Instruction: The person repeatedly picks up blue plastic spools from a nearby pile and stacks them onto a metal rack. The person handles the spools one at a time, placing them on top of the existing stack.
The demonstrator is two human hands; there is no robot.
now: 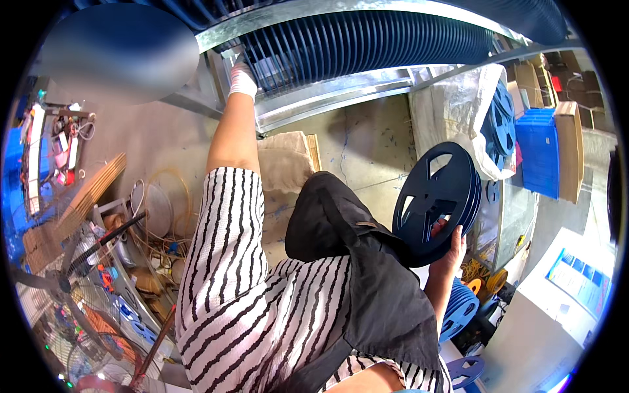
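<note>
My right hand (451, 254) grips a small stack of black plastic reels (422, 190), with the thumb on the rim and fingers through an opening near the hub. The stack is tilted beside my dark apron. My left arm is stretched forward to a metal rack. There my left hand (242, 77), in a white glove, is at the left end of a long row of upright black reels (367, 42). Its fingers are partly hidden against the rack and reels, so their grip does not show.
The metal rack's rail (334, 105) spans the front. A covered bundle (285, 160) lies on the floor below it. At right are a plastic-wrapped stack of blue reels (501, 121), blue panels (538, 150) and a white box (557, 295). A fan (62, 285) and clutter stand at left.
</note>
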